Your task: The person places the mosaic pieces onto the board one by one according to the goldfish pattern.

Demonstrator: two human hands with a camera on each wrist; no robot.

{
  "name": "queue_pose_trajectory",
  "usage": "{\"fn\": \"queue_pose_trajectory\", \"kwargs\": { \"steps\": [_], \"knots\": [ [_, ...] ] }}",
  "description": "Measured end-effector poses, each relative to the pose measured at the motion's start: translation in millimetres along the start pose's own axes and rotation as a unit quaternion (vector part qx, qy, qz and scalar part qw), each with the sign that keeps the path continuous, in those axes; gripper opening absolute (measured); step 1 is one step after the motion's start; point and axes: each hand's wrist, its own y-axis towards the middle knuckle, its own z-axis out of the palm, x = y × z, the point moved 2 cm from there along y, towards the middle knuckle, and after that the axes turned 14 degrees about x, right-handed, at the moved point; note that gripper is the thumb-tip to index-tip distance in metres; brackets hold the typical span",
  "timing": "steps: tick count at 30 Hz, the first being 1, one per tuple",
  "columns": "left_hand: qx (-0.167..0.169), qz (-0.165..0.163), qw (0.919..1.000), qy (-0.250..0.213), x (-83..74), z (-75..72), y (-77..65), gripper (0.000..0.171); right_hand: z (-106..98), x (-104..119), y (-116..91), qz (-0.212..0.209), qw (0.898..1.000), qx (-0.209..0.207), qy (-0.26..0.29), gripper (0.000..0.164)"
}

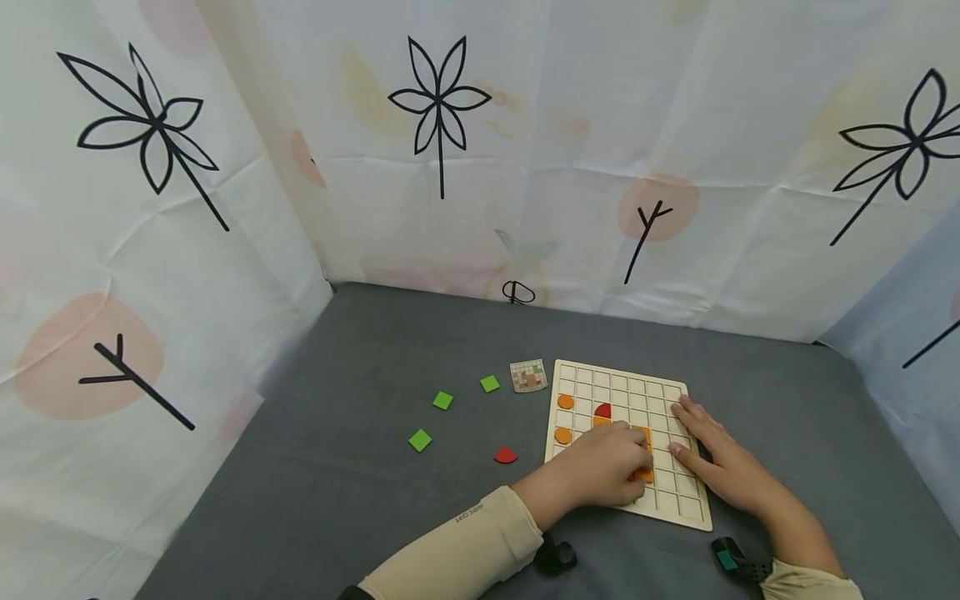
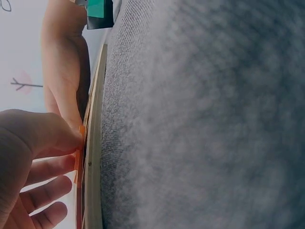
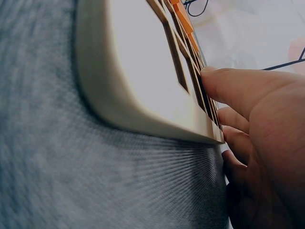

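A pale wooden grid board (image 1: 678, 496) lies on the grey cloth. My left hand (image 1: 600, 465) is over its lower middle, and thumb and index finger pinch an orange tile (image 2: 78, 155) at the board's surface. The palm partly hides several orange pieces. Just beyond the fingers sits a red quarter-round piece (image 1: 603, 410), and two orange discs, an upper one (image 1: 566, 402) and a lower one (image 1: 562, 435), lie near the left edge. With fingers extended, my right hand (image 1: 720, 462) rests on the board's right edge; its thumb touches the grid in the right wrist view.
Left of the board lie a loose red quarter-round piece (image 1: 506, 455) and three green square tiles (image 1: 420, 441). A small printed pattern card (image 1: 528, 376) is by the board's upper left corner. Patterned white curtains (image 1: 525, 208) stand around the grey table surface (image 1: 337, 500).
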Motion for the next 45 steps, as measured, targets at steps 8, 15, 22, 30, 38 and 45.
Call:
{"fn": "queue_pose_trajectory", "kwargs": {
  "steps": [8,15,22,30,38,45],
  "knots": [
    [0.005,-0.003,0.9999,0.012,-2.2,1.7,3.5,0.015,2,1,-1,-0.01,1.0,-0.006,-0.007,0.072],
    [0.011,-0.004,0.9999,0.011,-3.0,1.1,3.1,0.017,1,1,1,-0.004,1.0,-0.004,-0.004,0.073],
    [0.012,-0.001,0.9999,0.01,-3.1,0.2,0.3,0.017,0,0,2,-0.005,1.0,-0.002,-0.002,0.073],
    [0.001,0.0,0.9998,-0.022,2.8,-6.9,-8.4,0.016,-1,-1,2,-0.002,1.0,0.0,0.0,0.074],
    [-0.046,-0.055,0.9907,-0.115,41.8,-15.4,-43.2,0.019,-2,1,3,0.008,1.0,0.003,-0.01,0.076],
    [-0.092,-0.142,0.9693,-0.178,91.4,-20.1,-85.6,0.021,-2,0,2,0.016,1.0,0.003,-0.017,0.076]
  ]
}}
